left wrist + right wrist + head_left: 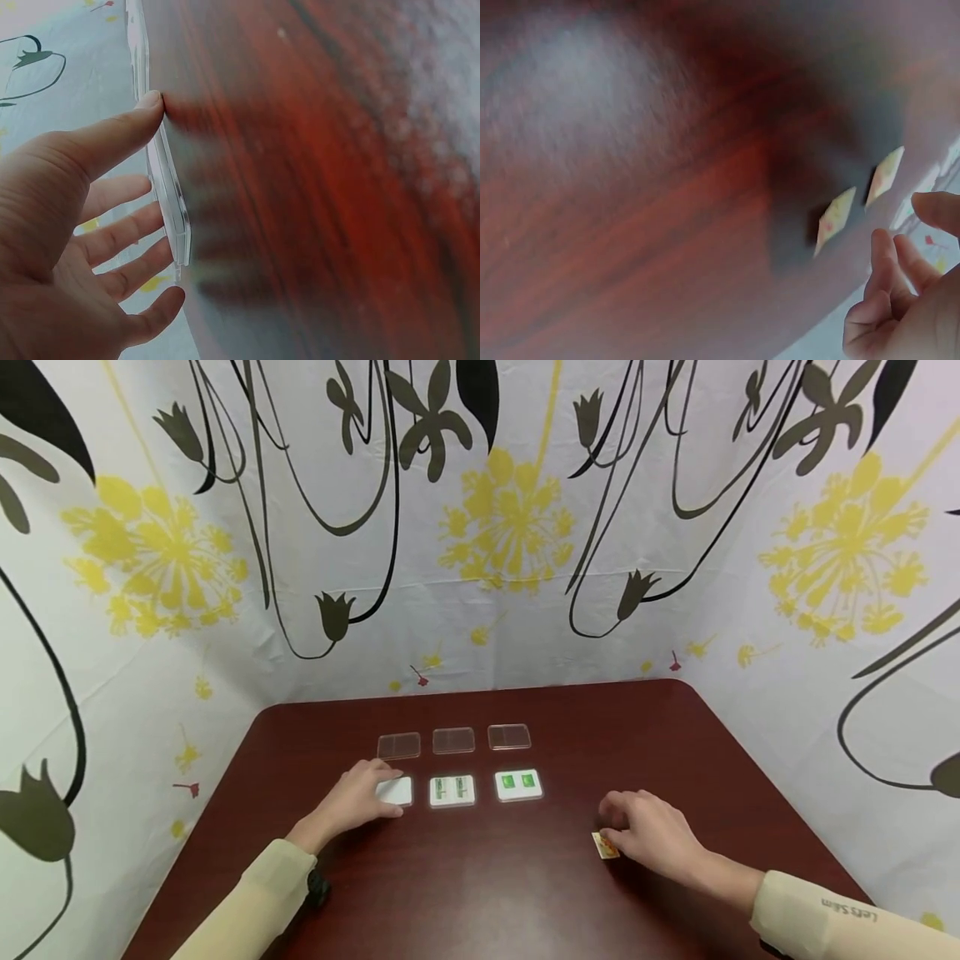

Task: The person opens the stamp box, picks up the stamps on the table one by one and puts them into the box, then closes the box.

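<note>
My left hand (358, 797) spans a flat clear plastic case with white contents (396, 791), the leftmost in the near row. Its thumb and fingers lie at opposite edges, and the left wrist view shows the case's thin rim (171, 187) beside the thumb tip. My right hand (654, 832) hovers at a small yellow picture card (606, 846) on the right part of the table. Two such pieces, a nearer card (835, 220) and a farther card (886, 177), show in the right wrist view. Nothing shows between the right thumb and fingers, which are apart.
Near-row neighbours are a case with green-marked white contents (452, 791) and a case with two green squares (518, 784). Behind them lie three transparent pieces: left lid (399, 746), middle lid (453, 741), right lid (509, 737). The dark red table (487, 877) meets a patterned curtain (495, 643).
</note>
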`<state>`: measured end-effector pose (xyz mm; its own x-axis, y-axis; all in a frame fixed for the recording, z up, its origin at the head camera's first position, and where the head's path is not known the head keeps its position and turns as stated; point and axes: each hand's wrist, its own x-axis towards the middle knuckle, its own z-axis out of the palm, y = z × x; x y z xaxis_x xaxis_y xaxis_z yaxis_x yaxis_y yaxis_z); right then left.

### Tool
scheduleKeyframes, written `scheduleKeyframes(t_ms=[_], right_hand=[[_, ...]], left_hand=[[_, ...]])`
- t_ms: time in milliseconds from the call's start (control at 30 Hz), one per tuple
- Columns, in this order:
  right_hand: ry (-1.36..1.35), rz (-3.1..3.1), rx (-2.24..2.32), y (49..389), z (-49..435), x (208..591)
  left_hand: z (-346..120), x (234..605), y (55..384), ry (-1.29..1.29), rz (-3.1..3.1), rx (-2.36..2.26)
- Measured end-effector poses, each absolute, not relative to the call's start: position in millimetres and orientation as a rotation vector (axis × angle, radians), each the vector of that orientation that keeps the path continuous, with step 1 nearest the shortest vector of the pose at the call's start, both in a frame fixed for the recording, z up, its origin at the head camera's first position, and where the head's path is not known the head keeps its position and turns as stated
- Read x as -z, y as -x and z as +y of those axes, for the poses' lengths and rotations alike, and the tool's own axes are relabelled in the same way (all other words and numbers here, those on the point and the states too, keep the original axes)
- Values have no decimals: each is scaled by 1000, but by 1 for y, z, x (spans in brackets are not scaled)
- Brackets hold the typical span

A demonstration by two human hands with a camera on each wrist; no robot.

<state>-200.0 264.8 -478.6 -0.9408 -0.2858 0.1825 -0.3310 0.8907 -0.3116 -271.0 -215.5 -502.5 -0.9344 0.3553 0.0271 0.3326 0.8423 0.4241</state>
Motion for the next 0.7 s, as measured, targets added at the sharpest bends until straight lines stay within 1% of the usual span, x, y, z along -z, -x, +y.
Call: scheduleKeyframes(t_ms=[400,700], right_hand=[[-462,-2936,-403,192,259,491],[-475,-2943,-507,192,254,490]], left_hand=[[-216,504,273,-554,2965,-660],[-218,503,271,-540,2988,-658]])
